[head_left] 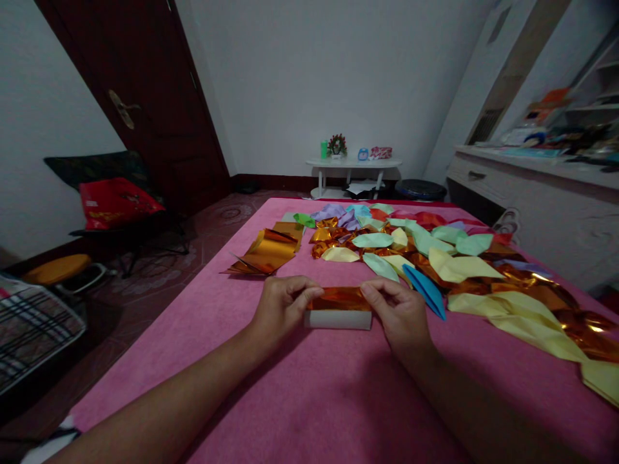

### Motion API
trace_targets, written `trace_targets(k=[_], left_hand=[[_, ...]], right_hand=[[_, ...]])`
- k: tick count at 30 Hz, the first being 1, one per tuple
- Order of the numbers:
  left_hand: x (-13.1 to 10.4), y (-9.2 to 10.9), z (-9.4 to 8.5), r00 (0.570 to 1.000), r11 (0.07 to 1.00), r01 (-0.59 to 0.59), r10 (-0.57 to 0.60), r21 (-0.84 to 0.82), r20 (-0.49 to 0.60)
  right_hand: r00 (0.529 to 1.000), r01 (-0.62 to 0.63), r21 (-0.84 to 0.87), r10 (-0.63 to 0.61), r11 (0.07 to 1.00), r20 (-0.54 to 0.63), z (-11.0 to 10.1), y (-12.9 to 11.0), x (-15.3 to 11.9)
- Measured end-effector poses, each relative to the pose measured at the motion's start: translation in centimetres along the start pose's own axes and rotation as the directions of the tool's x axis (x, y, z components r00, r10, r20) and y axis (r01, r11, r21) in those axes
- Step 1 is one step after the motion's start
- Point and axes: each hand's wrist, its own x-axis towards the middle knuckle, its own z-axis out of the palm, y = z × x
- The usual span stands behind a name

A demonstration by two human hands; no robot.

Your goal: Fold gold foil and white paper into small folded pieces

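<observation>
A sheet of shiny orange foil paper (339, 299) is stretched between my two hands above the pink cloth, its lower part showing a pale underside. My left hand (289, 306) pinches its left end between thumb and fingers. At the opposite end, my right hand (395, 309) pinches the paper the same way. A loose stack of gold foil sheets (271, 250) lies beyond my left hand. Just to the right of my right hand rests a folded blue paper (425, 291), beside many folded pieces in pale green, yellow and gold.
The pink-covered table (290, 412) fills the foreground. A chair with a red bag (118, 203) and an orange-topped stool (58, 269) stand at the left. Against the back wall is a small white table (355, 163); a cluttered cabinet (532, 187) runs along the right.
</observation>
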Motion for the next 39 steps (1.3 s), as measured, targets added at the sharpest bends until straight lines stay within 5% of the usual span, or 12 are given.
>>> trace_targets(k=[8,17,26,39], left_hand=[[0.0,0.3,0.2,0.999,1.0,-0.007,0.006,0.029,0.043],[-0.6,0.9,0.9,0.967,0.959,-0.231,0.207,0.166,0.149],[0.2,0.8,0.3,0.997,0.996,-0.057,0.053,0.063,0.064],[0.6,-0.9,0.7,0.979,0.972,0.197,-0.188,-0.13,0.078]], right_hand=[[0.986,0.161,-0.183,-0.15,0.97,0.077,0.7,0.1,0.0],[0.898,0.425,-0.342,-0.343,0.838,0.274,1.2,-0.2,-0.8],[0.982,0.122,-0.179,-0.092,0.976,0.165,0.8,-0.3,-0.1],[0.99,0.009,-0.151,0.013,0.988,0.14,0.3,0.0,0.4]])
